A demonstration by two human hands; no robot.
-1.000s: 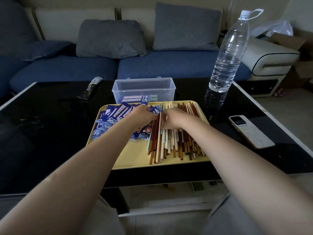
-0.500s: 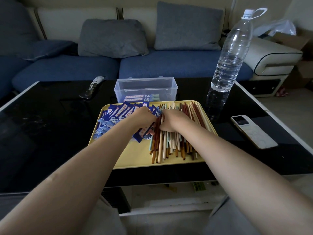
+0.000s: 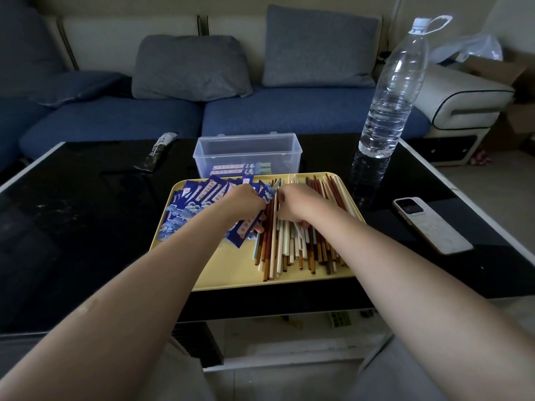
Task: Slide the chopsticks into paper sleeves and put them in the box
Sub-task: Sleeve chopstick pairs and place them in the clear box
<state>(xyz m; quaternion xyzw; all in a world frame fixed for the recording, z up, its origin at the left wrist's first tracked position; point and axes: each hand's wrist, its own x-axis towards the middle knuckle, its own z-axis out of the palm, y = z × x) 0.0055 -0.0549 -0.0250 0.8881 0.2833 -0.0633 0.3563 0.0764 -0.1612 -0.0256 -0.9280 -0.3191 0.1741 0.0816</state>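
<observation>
- Two hands work at the middle of the yellow tray (image 3: 231,273), nearly touching each other.
- Left hand (image 3: 246,199): fingers curled down round a blue paper sleeve (image 3: 246,230) that angles toward the tray's near edge.
- Right hand (image 3: 295,202): fingers curled down into the chopsticks (image 3: 292,250); which sticks it has hold of cannot be told.
- Loose chopsticks, brown, white and pale green, lie in a heap along the tray's right half, ends pointing to its near and far edges.
- Spare sleeves (image 3: 191,204) are piled in the tray's far-left corner.
- Clear plastic box (image 3: 247,153) stands on the tabletop (image 3: 86,227) just beyond the tray's far edge, with sleeved pairs lying in its bottom.
- Water bottle (image 3: 390,91) stands toward the tabletop's far-right corner; a phone (image 3: 431,224) lies near the right edge.
</observation>
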